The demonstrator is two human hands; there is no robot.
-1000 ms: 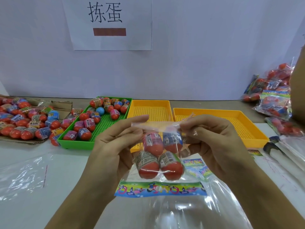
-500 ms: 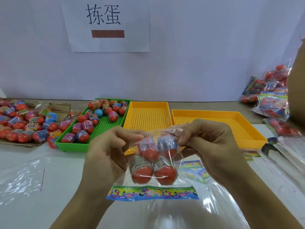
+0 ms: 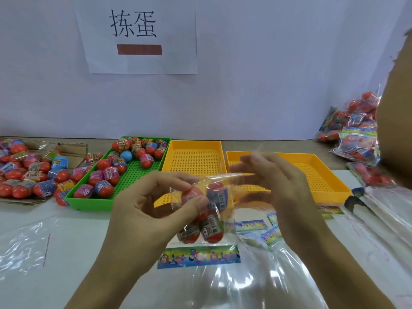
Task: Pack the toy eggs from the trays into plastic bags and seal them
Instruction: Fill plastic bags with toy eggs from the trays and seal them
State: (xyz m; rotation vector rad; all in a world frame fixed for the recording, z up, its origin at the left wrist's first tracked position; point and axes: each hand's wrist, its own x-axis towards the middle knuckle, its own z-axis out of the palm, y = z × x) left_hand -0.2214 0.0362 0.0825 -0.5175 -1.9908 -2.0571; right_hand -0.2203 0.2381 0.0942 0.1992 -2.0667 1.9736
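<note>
The white table spreads under both hands, and a white wall behind it carries a paper sign. Beyond the fingertips sit two yellow trays, with a green tray of loose toy eggs off to the left of the left fingers. Sealed packs are piled far right of the right fingers. Flat clear bags lie beneath the wrists.

The left hand curls its thumb and fingers around the plastic bag, pinching it at the upper eggs; four eggs sit inside, hanging between the two hands above the table. A colourful header strip forms the bag's lower edge. The right hand is motion-blurred, its fingers looking straight and slightly apart at the bag's twisted top; whether they grip the film, I cannot tell.
</note>
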